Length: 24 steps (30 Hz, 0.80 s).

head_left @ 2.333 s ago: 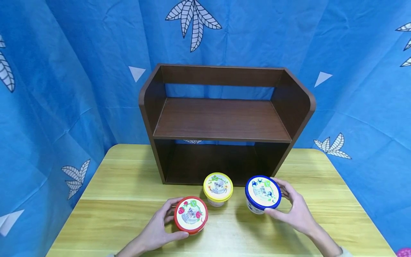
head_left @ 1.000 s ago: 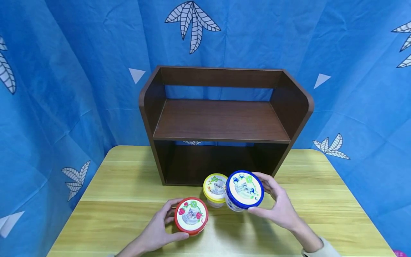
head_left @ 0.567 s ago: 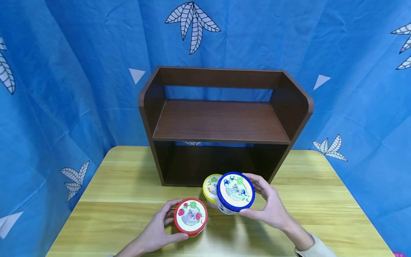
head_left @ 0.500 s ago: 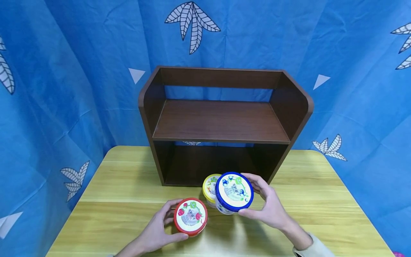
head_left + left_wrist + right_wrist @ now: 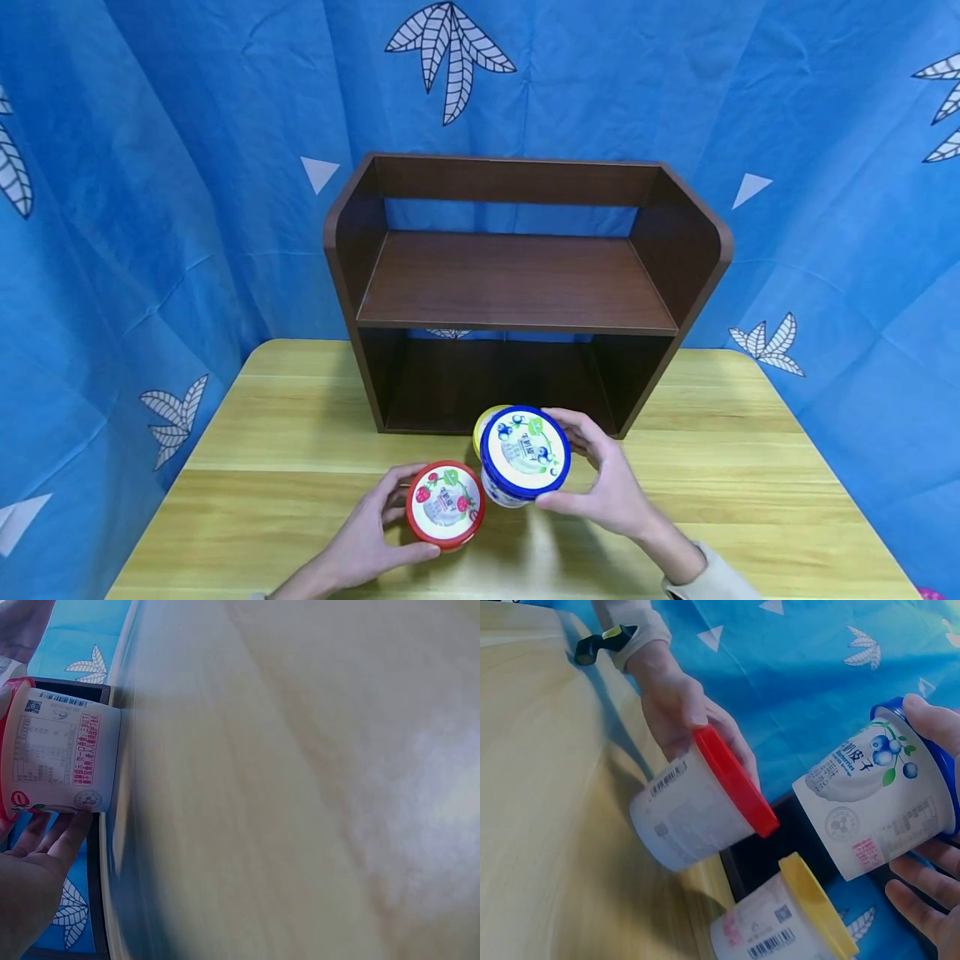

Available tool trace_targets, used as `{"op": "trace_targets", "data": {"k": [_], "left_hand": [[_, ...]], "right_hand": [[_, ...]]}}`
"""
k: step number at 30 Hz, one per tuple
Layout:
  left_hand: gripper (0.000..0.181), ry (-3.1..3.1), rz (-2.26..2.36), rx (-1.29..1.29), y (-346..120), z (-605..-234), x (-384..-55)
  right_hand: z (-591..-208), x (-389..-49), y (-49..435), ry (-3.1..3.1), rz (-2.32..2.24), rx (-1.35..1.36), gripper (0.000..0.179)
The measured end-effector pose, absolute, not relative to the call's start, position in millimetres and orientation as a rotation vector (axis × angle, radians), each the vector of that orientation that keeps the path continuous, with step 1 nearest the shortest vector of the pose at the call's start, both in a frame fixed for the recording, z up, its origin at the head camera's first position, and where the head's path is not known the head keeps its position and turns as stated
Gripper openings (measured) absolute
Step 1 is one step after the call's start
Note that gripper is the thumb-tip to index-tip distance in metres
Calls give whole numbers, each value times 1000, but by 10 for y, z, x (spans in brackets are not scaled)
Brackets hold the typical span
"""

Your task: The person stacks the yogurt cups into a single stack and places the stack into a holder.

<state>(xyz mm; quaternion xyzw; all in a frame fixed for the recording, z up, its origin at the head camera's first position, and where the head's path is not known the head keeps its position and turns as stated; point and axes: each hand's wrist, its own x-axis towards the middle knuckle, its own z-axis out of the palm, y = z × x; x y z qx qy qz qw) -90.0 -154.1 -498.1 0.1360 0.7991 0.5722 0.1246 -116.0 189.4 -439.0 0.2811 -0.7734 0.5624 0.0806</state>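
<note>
My left hand (image 5: 367, 533) grips the red-lidded yogurt cup (image 5: 446, 505) from its left side, strawberries printed on the lid. In the left wrist view, this cup's white side (image 5: 60, 746) carries a printed label. My right hand (image 5: 596, 487) holds the blue-lidded yogurt cup (image 5: 525, 452), with blueberries on it, thumb and fingers round the rim. It hangs above the table, as the right wrist view shows. Behind it in the head view, the yellow-lidded yogurt cup (image 5: 486, 421) is mostly covered; the right wrist view shows that cup (image 5: 780, 922) untouched on the table.
A dark brown two-tier shelf (image 5: 517, 283) stands at the back of the wooden table (image 5: 300, 450). The yellow-lidded cup sits just in front of its lower compartment. Blue patterned cloth (image 5: 187, 167) hangs behind and at both sides.
My right hand has lifted the blue-lidded cup and carried it left, so it now covers most of the yellow-lidded one in the head view. My left hand has stayed put on the red-lidded cup.
</note>
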Motion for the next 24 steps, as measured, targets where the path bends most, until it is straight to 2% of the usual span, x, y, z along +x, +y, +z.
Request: {"op": "trace_targets", "data": {"k": [24], "left_hand": [[91,2303,1654,352,-1534,-4951,-901]], "right_hand": [[-4466,-1163,1597,-2289,1767,921,83]]}}
